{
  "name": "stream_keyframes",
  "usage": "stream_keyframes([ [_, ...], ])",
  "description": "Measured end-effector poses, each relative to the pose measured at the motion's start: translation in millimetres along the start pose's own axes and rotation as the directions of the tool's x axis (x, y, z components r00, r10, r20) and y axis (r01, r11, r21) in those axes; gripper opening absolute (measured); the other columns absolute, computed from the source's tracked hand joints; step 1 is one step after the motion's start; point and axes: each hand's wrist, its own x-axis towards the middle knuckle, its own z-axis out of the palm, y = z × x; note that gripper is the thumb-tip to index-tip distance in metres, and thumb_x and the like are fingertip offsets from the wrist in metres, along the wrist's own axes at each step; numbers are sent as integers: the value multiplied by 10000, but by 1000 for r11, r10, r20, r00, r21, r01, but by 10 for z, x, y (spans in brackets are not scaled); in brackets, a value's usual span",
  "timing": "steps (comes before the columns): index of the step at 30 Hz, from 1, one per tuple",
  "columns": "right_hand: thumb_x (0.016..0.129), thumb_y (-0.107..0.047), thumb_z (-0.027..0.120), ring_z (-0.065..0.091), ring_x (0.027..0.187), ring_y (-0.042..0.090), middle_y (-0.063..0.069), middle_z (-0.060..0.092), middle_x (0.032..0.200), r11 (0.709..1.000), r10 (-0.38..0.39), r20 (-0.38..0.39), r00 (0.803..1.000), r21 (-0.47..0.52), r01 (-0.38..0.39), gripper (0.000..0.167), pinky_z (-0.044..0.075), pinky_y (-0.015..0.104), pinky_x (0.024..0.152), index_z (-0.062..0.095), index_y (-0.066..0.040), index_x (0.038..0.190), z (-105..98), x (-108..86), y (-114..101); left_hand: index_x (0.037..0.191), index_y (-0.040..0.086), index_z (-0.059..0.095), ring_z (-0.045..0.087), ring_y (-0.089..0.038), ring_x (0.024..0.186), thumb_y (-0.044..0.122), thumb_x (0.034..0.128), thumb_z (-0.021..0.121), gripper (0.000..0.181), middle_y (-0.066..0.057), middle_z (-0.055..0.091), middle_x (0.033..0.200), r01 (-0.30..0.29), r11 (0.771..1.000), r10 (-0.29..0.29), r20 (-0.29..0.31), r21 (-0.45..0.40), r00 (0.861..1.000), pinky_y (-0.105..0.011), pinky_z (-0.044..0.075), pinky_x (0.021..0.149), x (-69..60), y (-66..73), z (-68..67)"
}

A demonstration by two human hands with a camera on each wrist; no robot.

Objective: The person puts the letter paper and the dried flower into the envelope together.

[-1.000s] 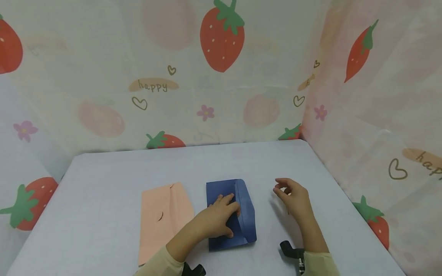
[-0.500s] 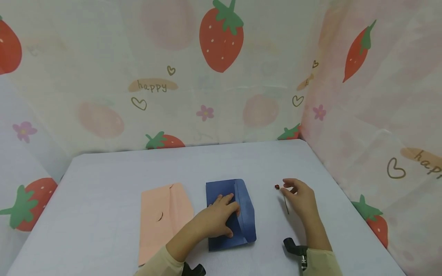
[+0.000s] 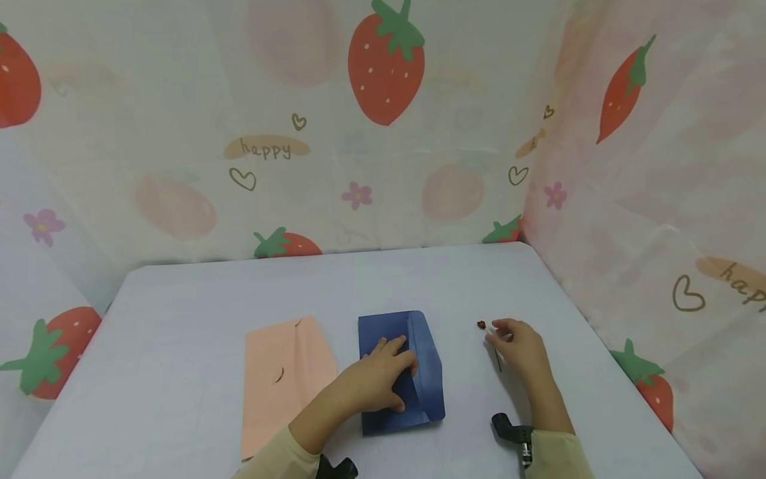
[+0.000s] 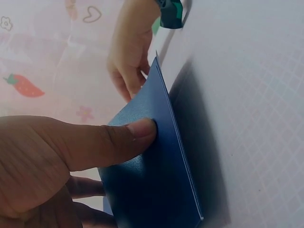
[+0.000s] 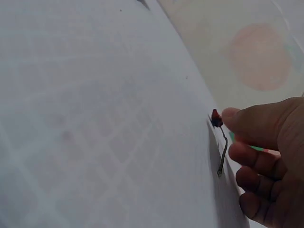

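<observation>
My left hand (image 3: 377,378) rests spread on a dark blue envelope (image 3: 429,372), whose flap side faces up. In the left wrist view the thumb (image 4: 140,133) presses on the blue envelope, and the other fingertips are hidden behind it. To the right lies a small dried red flower (image 3: 481,324) with a thin stem (image 5: 223,154). My right hand (image 3: 523,349) hovers beside it with loosely curled fingers. In the right wrist view the thumb tip (image 5: 231,115) is close to the bloom; whether it touches I cannot tell.
Left of the blue envelope, a peach envelope (image 3: 269,399) lies on the white table (image 3: 179,299), partly under my left forearm. Fabric walls (image 3: 323,219) printed with strawberries stand behind and beside the table. A black wrist mount (image 3: 509,429) shows at my right wrist.
My right hand has shifted right and slightly nearer to me, uncovering the flower, which has stayed in place over the last half second. My left hand and both envelopes have not moved.
</observation>
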Motion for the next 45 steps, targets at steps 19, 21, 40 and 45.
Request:
stream_keyframes([
  [19, 920, -203, 721, 650, 918, 272, 124, 714, 1017, 994, 23, 16, 1000, -107, -21, 344, 522, 453, 787, 696, -13, 1205, 84, -44, -92, 1090, 295, 561, 288, -513, 1492, 279, 743, 931, 507, -164, 314, 1652, 6, 1000, -6, 0, -11, 1000, -711, 405, 1047, -49, -4, -8],
  [21, 924, -210, 717, 644, 898, 260, 112, 714, 1011, 994, 29, 9, 1000, -109, -27, 323, 516, 435, 761, 703, -32, 1193, 92, -43, -97, 1093, 294, 561, 284, -513, 1493, 279, 745, 930, 508, -164, 310, 1654, 7, 1000, -7, 1, -12, 1000, -709, 403, 1050, -50, -7, -9],
  [40, 953, -231, 705, 625, 924, 258, 83, 722, 961, 996, 23, -80, 997, 86, -16, 200, 464, 326, 750, 732, -85, 1087, 10, -84, -283, 1121, 298, 565, 268, -516, 1498, 303, 763, 918, 503, -167, 290, 1661, 1, 1000, -1, 10, -9, 1000, -698, 397, 1064, -23, 13, -17],
  [45, 963, -260, 715, 655, 955, 243, 78, 739, 1002, 978, 29, -55, 998, 207, -17, 217, 500, 325, 798, 729, -95, 1104, -13, -134, -366, 1123, 293, 566, 270, -517, 1496, 293, 758, 923, 511, -165, 291, 1661, 1, 1000, -1, -1, -12, 1000, -702, 400, 1059, -7, 4, 6],
])
